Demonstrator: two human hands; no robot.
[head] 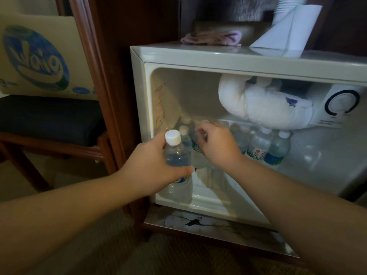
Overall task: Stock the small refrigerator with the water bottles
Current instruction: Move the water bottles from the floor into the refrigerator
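While the left hand (151, 167) grips an upright capped bottle (175, 153) at the fridge's (198, 54) near left edge, the right hand (216, 147) reaches farther in, its fingers (200, 133) curled on another bottle (196, 155) whose top they hide. More bottles (266, 147) stand to the right under a frosted freezer box (264, 104). A paper roll (286, 34) lies on top.

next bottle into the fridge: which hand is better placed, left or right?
Left. The left hand already grips an upright water bottle at the refrigerator opening. The right hand is busy among the stocked bottles inside.
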